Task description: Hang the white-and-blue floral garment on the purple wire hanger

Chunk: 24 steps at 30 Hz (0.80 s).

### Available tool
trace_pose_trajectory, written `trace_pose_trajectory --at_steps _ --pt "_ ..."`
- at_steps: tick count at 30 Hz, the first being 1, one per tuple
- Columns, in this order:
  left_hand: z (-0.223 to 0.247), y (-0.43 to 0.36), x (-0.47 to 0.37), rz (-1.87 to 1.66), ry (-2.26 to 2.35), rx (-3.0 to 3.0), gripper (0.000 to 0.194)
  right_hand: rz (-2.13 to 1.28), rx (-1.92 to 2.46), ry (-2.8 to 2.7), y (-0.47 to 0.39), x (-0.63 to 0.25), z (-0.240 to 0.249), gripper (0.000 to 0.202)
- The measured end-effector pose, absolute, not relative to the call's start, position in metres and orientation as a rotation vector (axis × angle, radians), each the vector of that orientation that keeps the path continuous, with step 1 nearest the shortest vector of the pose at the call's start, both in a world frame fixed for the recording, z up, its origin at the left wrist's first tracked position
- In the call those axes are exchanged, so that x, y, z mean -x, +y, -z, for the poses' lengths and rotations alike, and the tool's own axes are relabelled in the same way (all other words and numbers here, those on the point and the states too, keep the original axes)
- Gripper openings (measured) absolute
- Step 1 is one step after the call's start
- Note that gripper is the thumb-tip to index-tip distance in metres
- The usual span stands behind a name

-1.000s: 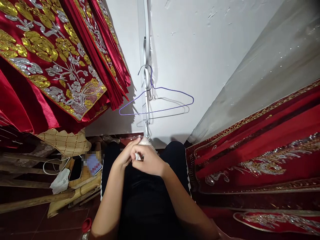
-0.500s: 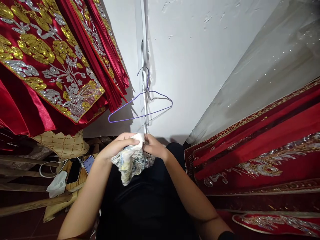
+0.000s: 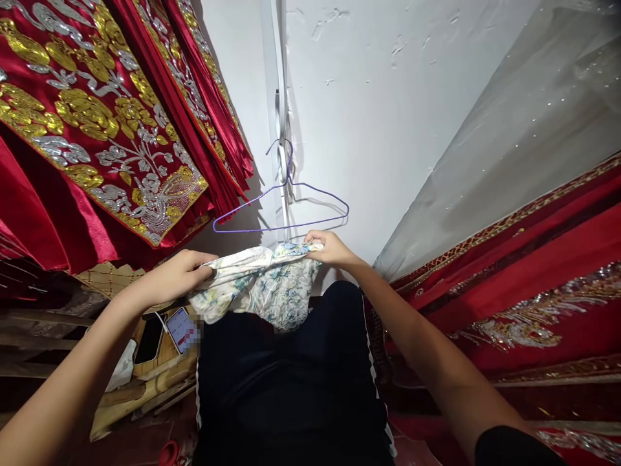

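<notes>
A white floral garment [image 3: 281, 291] with blue and yellow flowers and a ruffled texture is stretched sideways above my lap. My left hand [image 3: 187, 272] pinches its left upper edge between thumb and fingers. At the right upper corner, my right hand [image 3: 330, 249] grips the cloth, fingers folded over the edge. Just beyond the garment, a purple wire hanger [image 3: 281, 228] hangs bare from a white metal stand [image 3: 280, 116]; neither hand touches it. The garment's exact kind cannot be made out.
Red embroidered garments [image 3: 145, 162] hang at upper left. A red beaded dress [image 3: 509, 310] and sheer white fabric [image 3: 466, 188] hang on the right. At lower left, a phone with a lit screen [image 3: 182, 330] and a dark phone [image 3: 149, 338] lie on a wooden stool [image 3: 165, 359]. A white wall [image 3: 369, 129] stands ahead.
My hands have moved apart, left and right, spreading the bunched floral garment into a wide stretch. The hanger still hangs on the stand.
</notes>
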<state>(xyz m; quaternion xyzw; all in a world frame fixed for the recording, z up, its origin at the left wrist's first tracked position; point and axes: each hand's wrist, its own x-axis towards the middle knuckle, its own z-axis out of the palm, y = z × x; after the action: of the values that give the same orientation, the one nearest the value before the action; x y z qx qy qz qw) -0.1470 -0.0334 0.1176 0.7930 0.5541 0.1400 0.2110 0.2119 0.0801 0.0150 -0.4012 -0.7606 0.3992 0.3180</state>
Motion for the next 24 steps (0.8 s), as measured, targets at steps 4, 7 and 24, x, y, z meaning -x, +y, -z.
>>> trace_pose_trajectory --at_steps 4,7,24 --pt "-0.100 -0.005 0.162 -0.017 1.821 -2.448 0.026 -0.887 1.070 -2.049 0.084 -0.217 -0.037 0.060" --pt "-0.080 0.021 0.171 0.076 2.035 -2.384 0.030 -0.711 1.176 -2.207 0.089 -0.215 -0.045 0.089" --pt "-0.115 0.067 0.101 -1.051 1.553 -2.501 0.035 -0.869 1.076 -2.123 0.049 -0.227 -0.036 0.037"
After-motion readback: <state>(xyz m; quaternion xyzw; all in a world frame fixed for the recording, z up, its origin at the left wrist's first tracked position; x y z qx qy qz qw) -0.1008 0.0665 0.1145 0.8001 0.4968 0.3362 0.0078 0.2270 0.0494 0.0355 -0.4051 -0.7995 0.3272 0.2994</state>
